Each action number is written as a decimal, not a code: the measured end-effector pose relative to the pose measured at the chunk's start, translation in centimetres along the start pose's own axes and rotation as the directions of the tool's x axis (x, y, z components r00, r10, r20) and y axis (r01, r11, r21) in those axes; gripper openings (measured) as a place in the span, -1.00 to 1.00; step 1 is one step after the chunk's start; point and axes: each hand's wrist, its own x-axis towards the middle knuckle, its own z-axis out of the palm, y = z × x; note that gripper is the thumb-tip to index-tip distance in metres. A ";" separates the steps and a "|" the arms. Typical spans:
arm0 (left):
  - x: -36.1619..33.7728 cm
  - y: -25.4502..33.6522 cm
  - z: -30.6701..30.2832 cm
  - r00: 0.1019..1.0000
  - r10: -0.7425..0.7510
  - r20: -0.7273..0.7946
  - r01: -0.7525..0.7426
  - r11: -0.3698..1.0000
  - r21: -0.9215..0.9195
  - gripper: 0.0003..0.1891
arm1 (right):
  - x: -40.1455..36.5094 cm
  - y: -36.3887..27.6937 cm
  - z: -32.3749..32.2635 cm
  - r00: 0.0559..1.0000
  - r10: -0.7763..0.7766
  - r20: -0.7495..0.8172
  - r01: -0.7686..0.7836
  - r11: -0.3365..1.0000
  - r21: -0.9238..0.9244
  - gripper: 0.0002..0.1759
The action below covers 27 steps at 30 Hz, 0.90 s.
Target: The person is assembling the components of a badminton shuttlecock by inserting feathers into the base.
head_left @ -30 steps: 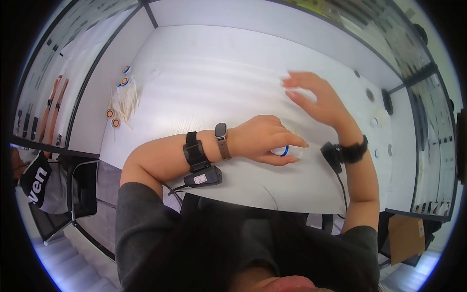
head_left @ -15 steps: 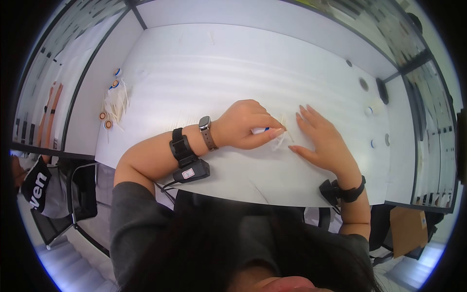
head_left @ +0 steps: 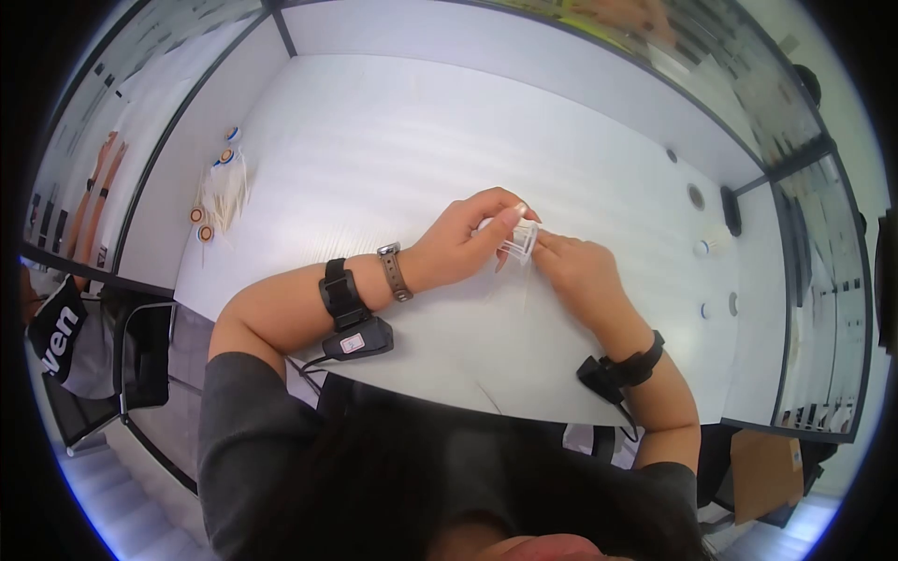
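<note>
A small clear container (head_left: 522,245) with pale sticks in it is in my left hand (head_left: 472,234), whose thumb and fingers are wrapped round it. My right hand (head_left: 572,269) is beside the container with its fingers close together at the container's right side. Whether those fingertips grip anything cannot be made out. On the table to the left of my left forearm lies a row of thin pale sticks (head_left: 327,243).
At the left wall of the white table (head_left: 393,122) lies a pile of pale sticks (head_left: 223,201) with several round lids around it. A white and blue cap (head_left: 703,248) and a grey disc (head_left: 696,196) are on the right side. Low partitions enclose the table.
My left hand has turned and now holds the clear container upward. My right hand, spread open before, has moved left to the container and drawn its fingers together. The view has shifted slightly.
</note>
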 end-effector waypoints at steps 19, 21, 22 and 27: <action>1.3 -0.6 -1.7 0.967 -0.221 -0.123 0.210 0.973 -0.098 -0.59 | 0.7 0.0 0.6 0.967 -0.040 -0.253 0.118 0.946 0.302 -0.57; 1.1 -0.7 -1.9 0.964 -0.235 -0.124 0.220 0.968 -0.122 -0.62 | 0.9 -0.3 0.0 0.984 -0.052 -0.169 0.112 0.923 0.367 -0.45; 1.0 -0.8 -1.9 0.963 -0.238 -0.125 0.220 0.965 -0.139 -0.63 | 1.0 -0.2 -0.5 0.989 -0.077 -0.122 0.121 0.905 0.408 -0.38; 1.0 -0.6 -1.9 0.959 -0.258 -0.113 0.234 0.953 -0.193 -0.62 | 1.1 -0.4 -1.0 0.979 -0.203 0.026 0.171 0.883 0.438 -0.26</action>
